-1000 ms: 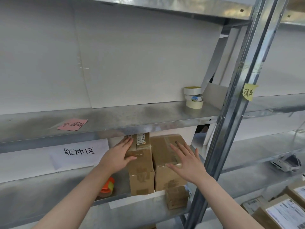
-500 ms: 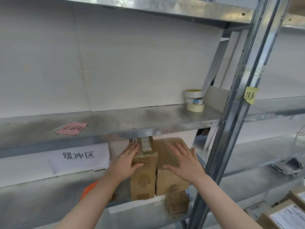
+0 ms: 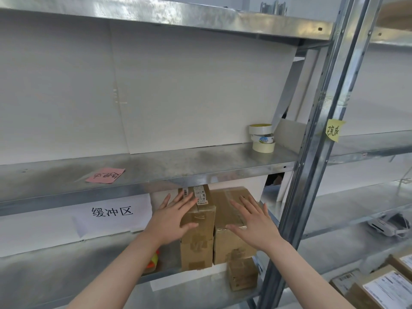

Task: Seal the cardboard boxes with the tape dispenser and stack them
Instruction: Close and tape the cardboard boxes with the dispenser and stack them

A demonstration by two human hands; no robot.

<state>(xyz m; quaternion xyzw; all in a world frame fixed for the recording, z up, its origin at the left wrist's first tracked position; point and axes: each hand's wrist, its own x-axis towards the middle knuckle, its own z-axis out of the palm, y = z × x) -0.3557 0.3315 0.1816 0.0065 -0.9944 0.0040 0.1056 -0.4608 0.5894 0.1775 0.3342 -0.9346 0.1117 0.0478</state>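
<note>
Both hands are laid flat, fingers straight and fanned, nothing gripped. The left hand (image 3: 171,219) is pressed against the top-left edge of the labelled box (image 3: 201,210), thumb on its front face. The right hand (image 3: 254,221) is rested on the top front edge of the taped box (image 3: 229,248) just beside it.

The two boxes are set touching, side by side on the middle shelf (image 3: 55,270), tucked under the lip of the upper shelf (image 3: 156,166). The labelled box appears to be stacked on a second carton (image 3: 196,253); a seam is visible between them.

Tape is seen across tops and fronts, so sealing is judged done for these. The step in hand is read as squaring the stack: open palms suit pushing and aligning, not lifting. Clearance under the upper shelf looks tight, so sliding is likely preferred.

An orange object (image 3: 152,262) is half hidden behind the left forearm. It is possibly the tape dispenser, but that cannot be confirmed. Three tape rolls (image 3: 262,138) are stacked on the upper shelf by the post (image 3: 312,163). A smaller carton (image 3: 242,275) is seen on the shelf below. More labelled cartons (image 3: 379,288) are seen lower right, seal state unreadable.

Risk: the tall, narrow left stack could be tipped if pushed high.
</note>
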